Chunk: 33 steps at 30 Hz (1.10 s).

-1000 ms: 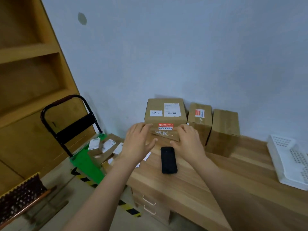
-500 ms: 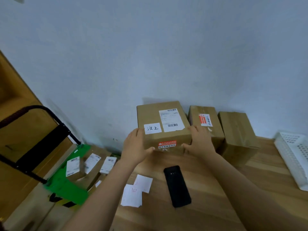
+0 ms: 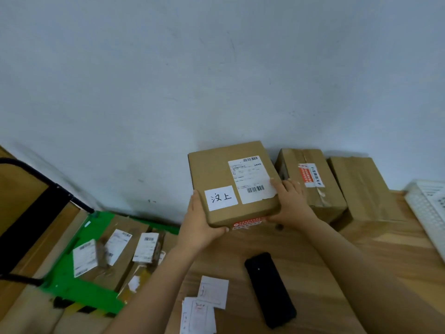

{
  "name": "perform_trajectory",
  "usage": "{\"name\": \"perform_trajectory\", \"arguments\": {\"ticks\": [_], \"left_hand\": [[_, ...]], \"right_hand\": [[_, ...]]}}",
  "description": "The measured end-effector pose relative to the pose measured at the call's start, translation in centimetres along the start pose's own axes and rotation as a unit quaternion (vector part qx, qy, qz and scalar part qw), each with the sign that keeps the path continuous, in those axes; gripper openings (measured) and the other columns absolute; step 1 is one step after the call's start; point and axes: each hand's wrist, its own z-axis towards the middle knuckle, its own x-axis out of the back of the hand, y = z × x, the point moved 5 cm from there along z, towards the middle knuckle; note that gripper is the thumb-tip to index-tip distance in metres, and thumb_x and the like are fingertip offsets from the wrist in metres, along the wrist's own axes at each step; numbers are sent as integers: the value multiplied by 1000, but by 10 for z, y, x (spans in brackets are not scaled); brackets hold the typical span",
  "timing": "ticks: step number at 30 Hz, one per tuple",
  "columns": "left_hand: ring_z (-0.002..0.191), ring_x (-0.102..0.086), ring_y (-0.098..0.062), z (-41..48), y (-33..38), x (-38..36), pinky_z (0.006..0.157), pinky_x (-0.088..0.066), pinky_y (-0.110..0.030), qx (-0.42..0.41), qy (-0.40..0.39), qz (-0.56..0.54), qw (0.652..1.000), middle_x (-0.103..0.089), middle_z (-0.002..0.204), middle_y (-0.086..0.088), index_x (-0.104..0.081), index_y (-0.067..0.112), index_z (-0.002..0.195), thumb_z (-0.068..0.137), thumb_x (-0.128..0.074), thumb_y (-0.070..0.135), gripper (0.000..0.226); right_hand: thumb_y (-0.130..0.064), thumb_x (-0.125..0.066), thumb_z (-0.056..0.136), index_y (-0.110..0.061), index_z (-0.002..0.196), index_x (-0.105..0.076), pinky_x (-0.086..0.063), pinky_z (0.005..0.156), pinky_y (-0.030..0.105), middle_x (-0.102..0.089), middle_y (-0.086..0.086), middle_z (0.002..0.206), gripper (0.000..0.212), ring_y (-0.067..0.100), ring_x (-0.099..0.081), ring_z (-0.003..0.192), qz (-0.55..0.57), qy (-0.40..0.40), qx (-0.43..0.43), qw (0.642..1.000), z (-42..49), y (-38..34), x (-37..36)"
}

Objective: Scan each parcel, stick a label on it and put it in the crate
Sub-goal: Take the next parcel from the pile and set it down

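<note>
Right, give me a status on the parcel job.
Done: the held parcel carries a handwritten white label. In hand: left hand and right hand grip it at both sides. Left: getting it into the white crate; the taped parcel and plain parcel by the wall show no such label.

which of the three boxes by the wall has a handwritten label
The leftmost box, held between left hand and right hand; middle box and rightmost box show none.

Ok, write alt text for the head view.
The left hand and right hand grip a brown cardboard parcel with white labels over a wooden table. A black handheld scanner lies nearer; a white perforated crate sits at right.
</note>
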Motion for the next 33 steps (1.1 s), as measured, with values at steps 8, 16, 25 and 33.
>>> {"name": "perform_trajectory", "arguments": {"ticks": [8, 16, 25, 33], "left_hand": [[108, -41, 13, -21, 27, 19, 82, -41, -9, -43, 116, -64, 990, -44, 121, 25, -26, 35, 139, 54, -92, 30, 107], [134, -33, -10, -78, 107, 14, 98, -32, -24, -102, 179, -42, 978, -28, 154, 2, -9, 23, 153, 58, -90, 32, 126], [137, -34, -12, -162, 178, -88, 99, -37, -25, -155, 133, -52, 978, -29, 154, 5, -1, 32, 153, 59, -89, 35, 129], [137, -28, -1, -234, 154, -187, 106, -37, -27, -112, 29, -54, 992, -19, 157, 13, -1, 30, 153, 59, -89, 36, 129]], "right_hand": [[-32, -84, 67, -26, 151, -13, -28, 115, 47, -12, 3, 157, 110, 27, -16, 144, 160, 100, 27, 982, -28, -10, 29], [-29, -84, 70, -33, 152, -5, -32, 109, 37, -3, 1, 160, 114, 21, -13, 147, 195, 235, 59, 950, -107, 29, 98], [-29, -86, 68, -31, 152, -9, -28, 108, 33, -2, 0, 160, 114, 19, -11, 147, 194, 267, -6, 944, -233, 143, 99], [-23, -88, 64, -22, 152, -17, -29, 113, 37, -8, 10, 158, 113, 23, -11, 147, 212, 225, -76, 948, -321, 223, 12]]}}
